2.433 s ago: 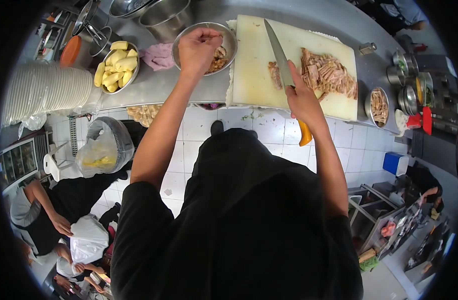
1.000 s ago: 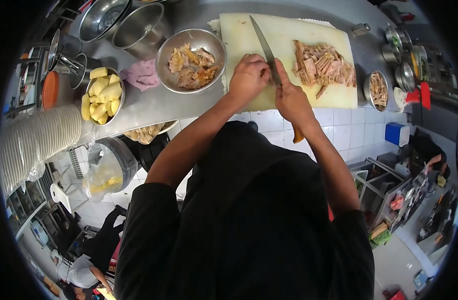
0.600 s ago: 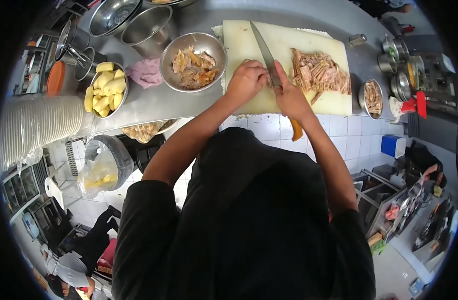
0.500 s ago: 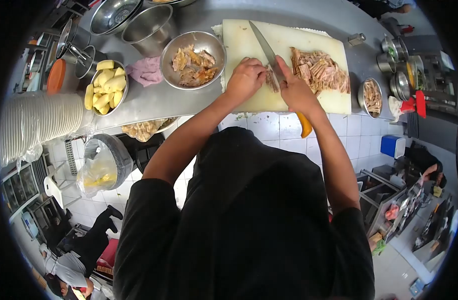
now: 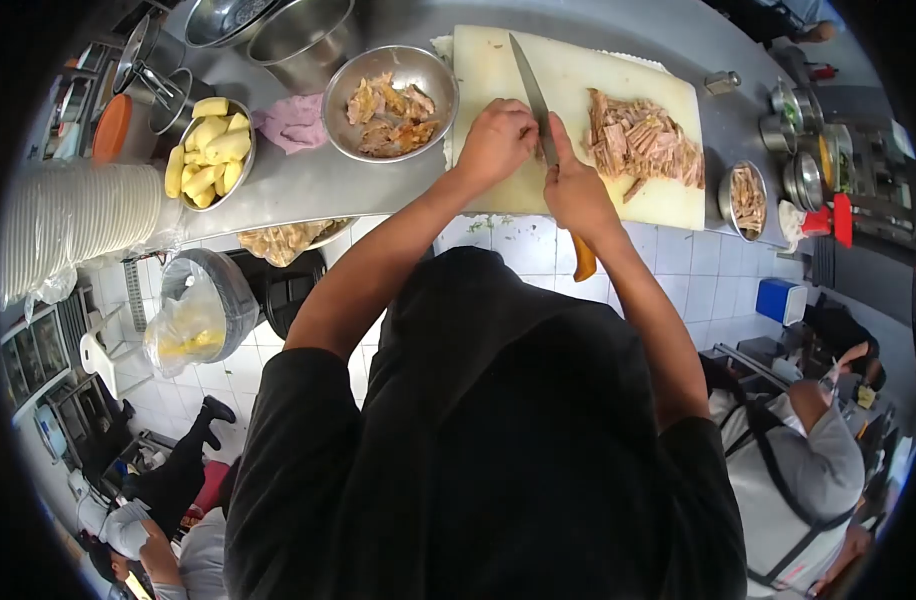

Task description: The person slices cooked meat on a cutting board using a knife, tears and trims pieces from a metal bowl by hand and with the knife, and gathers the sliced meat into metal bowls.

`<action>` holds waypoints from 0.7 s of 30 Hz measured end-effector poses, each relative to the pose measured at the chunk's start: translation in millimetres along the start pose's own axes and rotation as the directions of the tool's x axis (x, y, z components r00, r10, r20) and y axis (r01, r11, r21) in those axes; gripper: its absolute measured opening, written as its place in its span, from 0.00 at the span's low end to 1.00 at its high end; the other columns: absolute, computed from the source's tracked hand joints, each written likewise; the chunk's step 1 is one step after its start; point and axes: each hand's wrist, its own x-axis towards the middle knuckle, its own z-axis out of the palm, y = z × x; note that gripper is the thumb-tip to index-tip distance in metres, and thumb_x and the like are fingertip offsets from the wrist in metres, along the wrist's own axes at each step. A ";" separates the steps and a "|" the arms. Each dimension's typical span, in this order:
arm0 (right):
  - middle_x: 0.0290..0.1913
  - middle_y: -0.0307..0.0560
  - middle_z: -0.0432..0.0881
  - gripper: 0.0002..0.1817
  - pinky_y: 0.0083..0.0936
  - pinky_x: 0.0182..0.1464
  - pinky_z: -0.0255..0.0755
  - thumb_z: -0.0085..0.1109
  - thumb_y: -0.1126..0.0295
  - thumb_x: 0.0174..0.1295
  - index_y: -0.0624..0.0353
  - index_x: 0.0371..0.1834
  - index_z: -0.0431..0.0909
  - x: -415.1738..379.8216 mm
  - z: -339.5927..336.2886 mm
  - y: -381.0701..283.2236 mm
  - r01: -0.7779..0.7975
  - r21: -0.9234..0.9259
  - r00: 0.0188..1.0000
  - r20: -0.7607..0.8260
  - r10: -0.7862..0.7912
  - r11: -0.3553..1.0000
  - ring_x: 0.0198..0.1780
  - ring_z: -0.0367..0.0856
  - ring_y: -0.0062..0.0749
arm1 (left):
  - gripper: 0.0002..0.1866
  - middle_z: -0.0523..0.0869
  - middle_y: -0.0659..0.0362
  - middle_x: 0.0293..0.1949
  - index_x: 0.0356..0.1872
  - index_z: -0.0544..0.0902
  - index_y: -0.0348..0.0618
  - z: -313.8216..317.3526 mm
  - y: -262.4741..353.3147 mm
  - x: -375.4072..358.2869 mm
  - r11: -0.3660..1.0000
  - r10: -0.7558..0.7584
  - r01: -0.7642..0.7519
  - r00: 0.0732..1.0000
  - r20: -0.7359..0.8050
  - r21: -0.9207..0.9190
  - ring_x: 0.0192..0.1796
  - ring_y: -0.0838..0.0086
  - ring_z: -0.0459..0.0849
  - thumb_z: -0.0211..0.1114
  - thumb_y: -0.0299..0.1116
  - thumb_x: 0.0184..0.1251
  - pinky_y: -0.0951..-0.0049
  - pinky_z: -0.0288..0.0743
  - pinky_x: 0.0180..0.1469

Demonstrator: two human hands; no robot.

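My right hand [image 5: 580, 200] is closed round a long kitchen knife [image 5: 527, 75] with an orange-yellow handle, its blade pointing away over the white cutting board [image 5: 478, 60]. Just left of the blade, my left hand [image 5: 498, 140] rests on the board with its fingers curled together; whatever they hold is hidden. A pile of cut meat strips [image 5: 643, 140] lies on the board to the right of the knife, with one loose strip at its near side. Left of the board, a steel bowl [image 5: 340, 135] holds larger meat pieces.
A bowl of peeled yellow vegetables [image 5: 210, 150], a pink cloth [image 5: 293, 122] and stacked plates [image 5: 78, 235] are on the left. A small bowl of meat strips [image 5: 746, 198] stands right of the board. A person in grey [image 5: 788, 480] is behind me on the right.
The knife and my right hand have shifted slightly left, closer to my left hand. The meat strip between my hands no longer shows. A person in grey has come into view at lower right.
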 end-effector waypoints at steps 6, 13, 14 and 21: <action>0.33 0.70 0.82 0.40 0.52 0.42 0.74 0.45 0.74 0.61 0.46 0.79 0.43 -0.5 3.7 0.2 -0.017 0.013 1.000 -0.004 0.017 1.000 0.35 0.81 0.65 | 0.04 0.85 0.54 0.35 0.25 0.85 0.37 2.4 2.5 -0.8 0.999 0.031 -0.032 0.998 0.054 0.023 0.42 0.58 0.81 0.65 0.27 0.53 0.62 0.76 0.48; 0.31 0.66 0.82 0.40 0.47 0.39 0.76 0.45 0.73 0.63 0.41 0.79 0.44 11.4 -4.1 16.7 -0.054 0.228 0.995 0.090 0.035 0.972 0.27 0.82 0.55 | 0.04 0.85 0.54 0.33 0.25 0.85 0.37 0.2 1.5 1.9 0.994 0.099 -0.101 0.994 0.049 0.046 0.42 0.59 0.81 0.64 0.26 0.53 0.64 0.76 0.48; 0.30 0.65 0.83 0.39 0.45 0.38 0.77 0.44 0.73 0.64 0.40 0.79 0.44 11.0 -15.2 17.8 -0.061 0.267 0.992 0.121 0.030 0.962 0.25 0.82 0.52 | 0.04 0.85 0.54 0.33 0.25 0.85 0.37 1.4 -0.1 2.3 0.990 0.114 -0.118 0.992 0.062 0.073 0.42 0.59 0.81 0.64 0.26 0.54 0.64 0.76 0.48; 0.35 0.62 0.84 0.36 0.39 0.40 0.77 0.41 0.70 0.66 0.37 0.79 0.48 3.1 -41.4 25.1 -0.052 0.190 0.992 0.120 0.029 0.980 0.24 0.81 0.44 | 0.05 0.86 0.54 0.39 0.32 0.86 0.39 -0.8 4.5 -1.9 0.993 0.061 -0.068 0.996 0.070 0.095 0.45 0.57 0.81 0.65 0.26 0.55 0.62 0.75 0.52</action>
